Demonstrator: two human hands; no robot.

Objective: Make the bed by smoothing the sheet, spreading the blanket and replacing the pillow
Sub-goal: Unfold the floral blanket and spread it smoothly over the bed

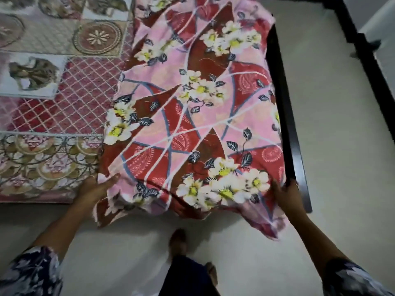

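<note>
Head view: a folded pink-and-red floral blanket [192,116] is seen lying along the right side of the bed, over a patterned sheet [53,99] and beside the dark bed frame [286,116]. Its near left edge is gripped by the left hand [97,189], fingers curled onto the cloth. The near right corner is held by the right hand [286,194], where the fabric hangs over the bed's edge toward the pale floor [342,146].

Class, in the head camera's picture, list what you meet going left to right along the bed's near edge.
Patterned sheet → left hand → floral blanket → right hand → dark bed frame → pale floor.
</note>
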